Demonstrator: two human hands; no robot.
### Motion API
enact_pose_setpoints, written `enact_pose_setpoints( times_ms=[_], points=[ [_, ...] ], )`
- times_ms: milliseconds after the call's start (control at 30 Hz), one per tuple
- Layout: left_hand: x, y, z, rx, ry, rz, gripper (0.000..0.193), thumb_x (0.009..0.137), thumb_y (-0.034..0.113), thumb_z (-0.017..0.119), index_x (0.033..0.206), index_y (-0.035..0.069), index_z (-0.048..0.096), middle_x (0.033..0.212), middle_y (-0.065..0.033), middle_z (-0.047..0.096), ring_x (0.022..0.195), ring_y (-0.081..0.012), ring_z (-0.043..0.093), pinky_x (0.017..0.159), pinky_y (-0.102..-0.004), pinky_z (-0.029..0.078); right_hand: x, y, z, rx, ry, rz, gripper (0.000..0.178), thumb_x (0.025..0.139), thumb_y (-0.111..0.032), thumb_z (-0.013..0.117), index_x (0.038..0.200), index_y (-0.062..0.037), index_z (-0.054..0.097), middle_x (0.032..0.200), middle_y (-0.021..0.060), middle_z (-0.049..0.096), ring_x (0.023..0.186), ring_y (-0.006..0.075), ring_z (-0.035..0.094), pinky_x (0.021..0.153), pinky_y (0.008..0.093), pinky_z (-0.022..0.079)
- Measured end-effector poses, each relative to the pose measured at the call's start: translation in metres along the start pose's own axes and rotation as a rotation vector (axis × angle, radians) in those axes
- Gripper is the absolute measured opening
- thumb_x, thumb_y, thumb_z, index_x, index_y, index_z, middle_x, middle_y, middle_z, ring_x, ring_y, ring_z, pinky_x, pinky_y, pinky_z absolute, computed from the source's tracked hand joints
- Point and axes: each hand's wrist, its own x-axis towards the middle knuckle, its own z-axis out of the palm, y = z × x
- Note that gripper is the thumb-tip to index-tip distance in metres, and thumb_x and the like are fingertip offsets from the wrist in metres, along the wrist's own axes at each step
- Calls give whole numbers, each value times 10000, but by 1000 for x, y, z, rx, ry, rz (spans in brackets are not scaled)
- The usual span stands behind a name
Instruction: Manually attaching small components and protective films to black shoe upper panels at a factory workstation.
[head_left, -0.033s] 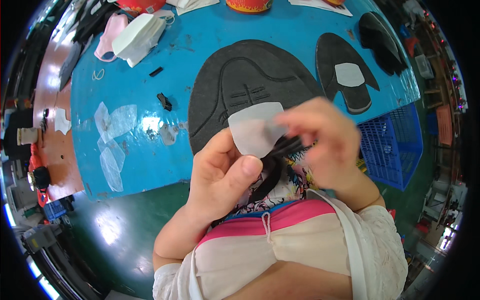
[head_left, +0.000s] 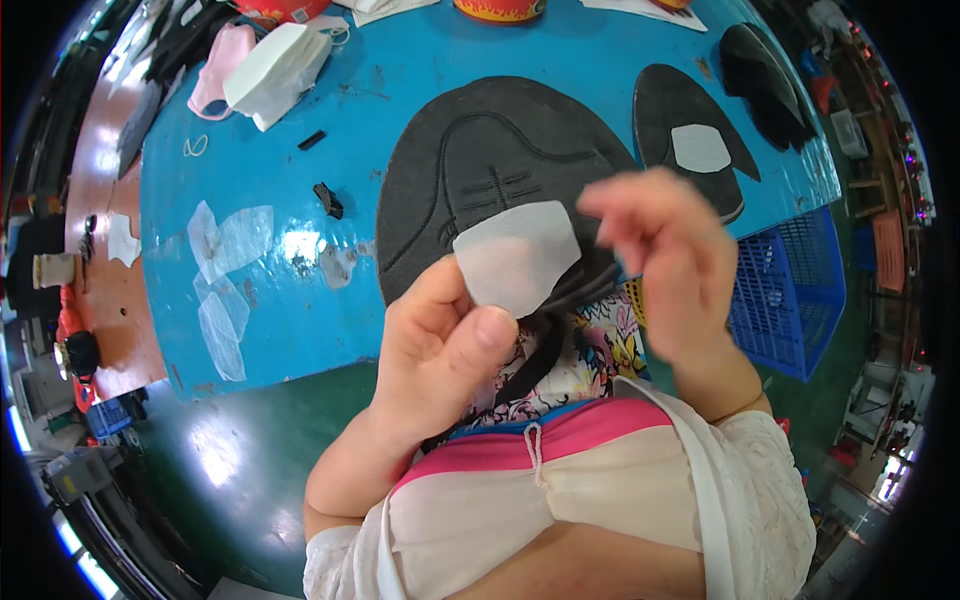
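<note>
Between the thumb and fingers of my left hand (head_left: 440, 345), a thin, whitish, see-through patch (head_left: 520, 258) with rounded corners is held up. Just right of the patch is my right hand (head_left: 672, 260), apart from it, fingers loosely bent and slightly smeared by motion; nothing shows in them. Behind both hands lies a large dark grey rounded pad (head_left: 500, 125) with stitched curved lines, near the table's front edge. Beyond my right hand is a smaller dark piece (head_left: 660, 100), partly hidden by it, with a white patch (head_left: 702, 148) lying on top.
On the blue table (head_left: 330, 120), several clear film pieces (head_left: 222, 310) lie at left. Small black scraps (head_left: 328, 200) are nearby. A white stack (head_left: 280, 75) and a pink mask-like item (head_left: 222, 70) sit far left. A blue plastic crate (head_left: 785, 290) stands at right.
My right hand has moved up and to the right, away from the patch, and its fingers have come off the patch's edge. My left hand keeps its hold.
</note>
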Motion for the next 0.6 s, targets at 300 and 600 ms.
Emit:
enact_pose_setpoints(
  times_ms=[300,600],
  points=[
    [-15,0,0,367,183,-58,208,922,53,580,1110,-35,564,830,-35,644,650,-38,548,541,-187,411,-26,1,5,155,-129,472,185,850,-112,696,911,-12,552,752,42,644,679,55,583,567,214,458],
    [41,13,-12,1286,253,242,264,794,6,650,1009,24,498,594,-62,549,483,-237,557,432,-326,404,21,28,22,-334,47,162,146,804,-144,699,843,-61,585,666,76,608,540,202,586,503,299,441]
  ],
)
